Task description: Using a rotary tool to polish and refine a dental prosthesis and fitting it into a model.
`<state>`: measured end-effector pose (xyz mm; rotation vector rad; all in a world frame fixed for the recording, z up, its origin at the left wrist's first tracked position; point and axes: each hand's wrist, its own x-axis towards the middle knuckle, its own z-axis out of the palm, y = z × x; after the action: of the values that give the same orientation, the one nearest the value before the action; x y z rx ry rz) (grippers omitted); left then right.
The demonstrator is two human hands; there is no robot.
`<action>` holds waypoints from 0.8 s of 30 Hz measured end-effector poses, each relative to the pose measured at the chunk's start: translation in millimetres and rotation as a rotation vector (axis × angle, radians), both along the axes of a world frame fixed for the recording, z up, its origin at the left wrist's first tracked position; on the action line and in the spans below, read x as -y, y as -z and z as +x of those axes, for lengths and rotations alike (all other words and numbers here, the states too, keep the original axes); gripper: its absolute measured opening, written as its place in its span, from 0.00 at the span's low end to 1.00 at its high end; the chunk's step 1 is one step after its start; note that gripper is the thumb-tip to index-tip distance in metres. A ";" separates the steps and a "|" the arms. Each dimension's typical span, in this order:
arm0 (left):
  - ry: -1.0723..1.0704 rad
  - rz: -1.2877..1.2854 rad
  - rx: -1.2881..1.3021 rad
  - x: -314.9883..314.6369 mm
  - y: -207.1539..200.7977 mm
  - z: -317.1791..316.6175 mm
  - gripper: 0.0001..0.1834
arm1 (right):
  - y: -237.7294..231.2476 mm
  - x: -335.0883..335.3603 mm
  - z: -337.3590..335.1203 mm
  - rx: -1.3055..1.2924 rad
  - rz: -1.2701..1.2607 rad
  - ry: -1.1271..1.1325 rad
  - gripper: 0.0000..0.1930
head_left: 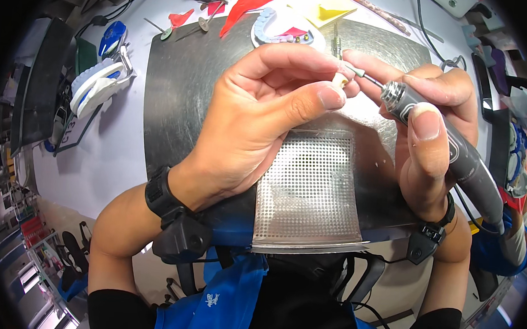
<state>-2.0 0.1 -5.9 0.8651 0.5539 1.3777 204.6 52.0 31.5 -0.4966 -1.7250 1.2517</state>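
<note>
Two-handed hold on a small cream, tooth-shaped piece. The left hand (242, 116) pinches the piece (340, 80) between thumb and forefinger, at their very tips; the right hand (428, 151) has its fingers closed around a dark grey rotary handpiece (466, 162). The pale conical tip (356, 70) lies just beside the left fingertips; whether it touches the piece cannot be told. Likely faults: a catching tip could twist the piece from so shallow a pinch, dropping it toward the perforated metal plate (310, 188) below the fingers; a sideways slip could graze the left forefinger; excessive pressure could chip an edge. The dental model (261, 27), beyond the left fingers, could collect dust.
</note>
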 end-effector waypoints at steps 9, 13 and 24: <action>0.032 -0.008 0.072 -0.3 -2.3 1.4 0.13 | 2.1 -1.5 7.2 0.058 0.116 -0.083 0.12; 0.051 -0.025 0.104 0.4 -4.4 2.1 0.12 | 1.0 -1.2 7.9 0.055 0.091 -0.073 0.13; 0.055 -0.063 0.120 2.5 -6.2 2.5 0.11 | 3.9 -1.9 7.5 0.034 0.115 -0.076 0.14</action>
<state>0.5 -2.3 0.3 0.7368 0.4749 1.3455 212.1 54.0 27.6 -0.3901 -1.8478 1.1945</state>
